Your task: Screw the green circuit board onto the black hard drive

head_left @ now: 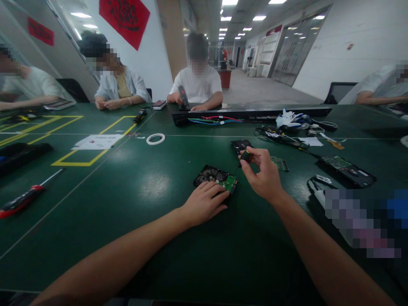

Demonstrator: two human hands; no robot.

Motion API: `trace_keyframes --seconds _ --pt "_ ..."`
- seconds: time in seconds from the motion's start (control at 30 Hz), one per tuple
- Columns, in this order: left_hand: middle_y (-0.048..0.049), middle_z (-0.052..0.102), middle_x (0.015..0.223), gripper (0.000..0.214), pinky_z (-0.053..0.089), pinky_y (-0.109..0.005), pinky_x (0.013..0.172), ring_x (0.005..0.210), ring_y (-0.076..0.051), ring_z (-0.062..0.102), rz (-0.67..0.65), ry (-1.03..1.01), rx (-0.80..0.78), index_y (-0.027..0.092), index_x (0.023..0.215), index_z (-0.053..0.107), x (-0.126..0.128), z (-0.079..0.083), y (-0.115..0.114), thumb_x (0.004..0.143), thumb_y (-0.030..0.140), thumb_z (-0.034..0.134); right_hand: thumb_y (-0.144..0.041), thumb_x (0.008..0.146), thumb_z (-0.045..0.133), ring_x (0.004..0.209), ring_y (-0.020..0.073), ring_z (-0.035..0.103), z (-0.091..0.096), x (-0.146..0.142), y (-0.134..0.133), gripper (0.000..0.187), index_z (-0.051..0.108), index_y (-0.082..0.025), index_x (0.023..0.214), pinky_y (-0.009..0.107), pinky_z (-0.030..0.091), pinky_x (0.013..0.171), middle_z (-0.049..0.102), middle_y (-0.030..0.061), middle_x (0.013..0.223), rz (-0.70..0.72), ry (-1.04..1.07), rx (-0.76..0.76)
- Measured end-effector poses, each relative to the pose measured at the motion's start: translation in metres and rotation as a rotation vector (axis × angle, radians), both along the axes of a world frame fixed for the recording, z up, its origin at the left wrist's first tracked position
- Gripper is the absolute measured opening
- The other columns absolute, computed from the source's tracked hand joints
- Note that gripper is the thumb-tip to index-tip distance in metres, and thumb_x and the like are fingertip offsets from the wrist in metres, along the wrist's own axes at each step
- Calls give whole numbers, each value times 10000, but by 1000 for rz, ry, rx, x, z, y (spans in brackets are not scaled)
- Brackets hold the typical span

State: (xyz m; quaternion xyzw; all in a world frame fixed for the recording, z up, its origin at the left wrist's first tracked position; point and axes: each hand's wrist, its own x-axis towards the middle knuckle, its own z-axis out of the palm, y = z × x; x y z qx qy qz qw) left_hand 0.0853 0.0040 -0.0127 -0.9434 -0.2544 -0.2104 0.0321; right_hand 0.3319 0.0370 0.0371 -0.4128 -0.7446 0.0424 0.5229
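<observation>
- The right hand (263, 174) is closed around a small screwdriver (245, 155). The thumb and the first fingers pinch its dark handle near the top.
- The thin shaft of this screwdriver goes down and to the left, to the far right corner of a hard drive (211, 174). The tip itself is too small to see clearly.
- The left hand (204, 204) grasps nothing. It lies flat with the fingers stretched out, and the fingertips press on the near edge of the hard drive.
- The hard drive is black and lies flat on the green table (143, 238), directly in front of the person, between both hands. Its green circuit board (230, 183) faces up at the right end, just beside the left fingertips.
- Behind the right hand lies a second black drive (240, 145), and a loose green board (280, 163) lies just to the right of the hand.
- Further right lies another opened drive (347, 171).
- Well apart on the left there are a white tape ring (156, 139), a sheet of paper (97, 141) and a red-handled screwdriver (19, 201).
- At the far side a long black case (255, 113) with coloured cables (216, 120) lies across the table, with white gloves (288, 119) beside it.
- Other persons sit around the table with their arms on it.
</observation>
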Motion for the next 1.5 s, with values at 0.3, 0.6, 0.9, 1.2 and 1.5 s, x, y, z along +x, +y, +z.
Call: trace_keyframes --seconds 0.3,0.6,0.9,1.2,1.5 --pt "-110 630 1182 363 529 -408 934 1068 -256 585 6 -4 55 173 1311 621 7 -1 6 1027 375 519 -239 952 654 979 232 699 8 -2 -3 416 565 -272 1357 441 626 893 659 84 1203 -55 -64 35" --pt "-105 637 1163 309 525 -403 913 1071 -246 592 31 43 127 170 1297 617 7 0 -1 1038 294 501 -213 943 656 946 218 715 4 -6 -7 403 561 -280 1329 428 625 888 669 73 1211 -39 -56 73" --pt "-101 636 1140 311 572 -335 707 831 -190 655 145 92 106 170 1307 572 7 0 -14 1047 298 459 -207 929 677 1004 232 719 1 -5 -5 447 521 -281 1341 442 619 911 675 86 1253 -35 -25 85" --pt "-124 625 1224 303 612 -375 757 886 -218 689 180 22 55 184 1268 595 7 -2 -9 1016 340 533 -221 931 661 1020 252 693 8 -2 -3 382 570 -275 1297 452 612 885 662 94 1225 -65 -104 138" --pt "-108 633 1228 299 608 -374 773 889 -215 685 194 20 37 209 1267 602 8 -7 -7 1024 364 521 -216 938 636 1007 244 695 7 -4 -4 402 556 -277 1328 439 626 851 648 98 1250 -51 -88 110"
